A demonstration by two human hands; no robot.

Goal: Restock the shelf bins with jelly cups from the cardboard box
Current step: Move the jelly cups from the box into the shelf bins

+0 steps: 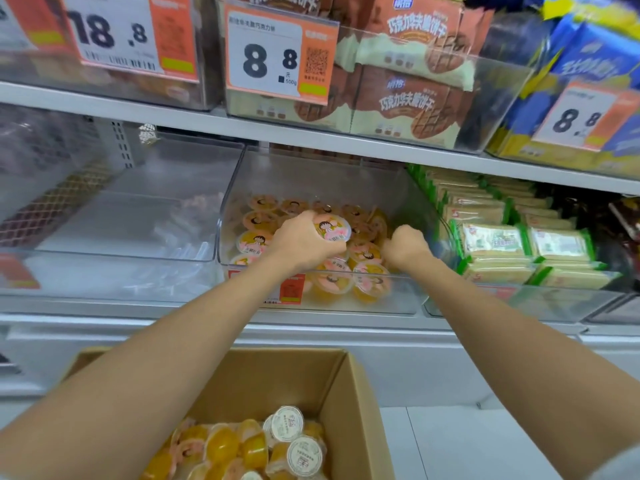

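Both my arms reach into the clear middle shelf bin (228,216), which holds several orange jelly cups (369,282) with pink cartoon lids. My left hand (304,242) grips one jelly cup (334,228), lid facing me, above the others. My right hand (405,245) is curled into a fist just to the right, low among the cups; whether it holds a cup is hidden. Below, an open cardboard box (349,386) holds several more jelly cups (221,445), some with white lids.
A clear bin (138,209) with nothing visible in it sits left of the jelly bin. Green-edged wafer packs (502,244) fill the bin on the right. The shelf above (311,133) carries biscuit packs and price tags, leaving limited headroom.
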